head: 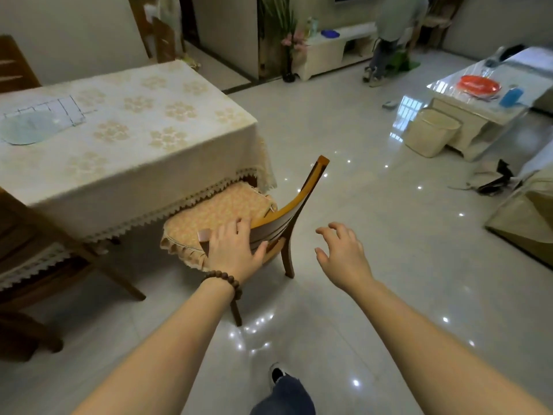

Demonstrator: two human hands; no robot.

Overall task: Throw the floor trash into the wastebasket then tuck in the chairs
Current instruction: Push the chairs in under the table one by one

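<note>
A wooden chair [294, 202] with an orange cushioned seat stands at the near corner of the dining table [125, 151], its seat partly under the lace-edged tablecloth. My left hand [235, 250], with a bead bracelet on the wrist, lies over the top rail of the chair's backrest, fingers wrapped on it. My right hand [344, 254] hovers in the air to the right of the chair, fingers spread and empty. A beige wastebasket [431, 136] stands on the floor far right, beside the coffee table [475, 112].
A second wooden chair [45, 265] stands at the left, next to the table. Another person [392, 40] bends over near the TV cabinet at the back. A small object [389, 104] lies on the floor there; dark items [493, 181] lie by the covered sofa [526, 211].
</note>
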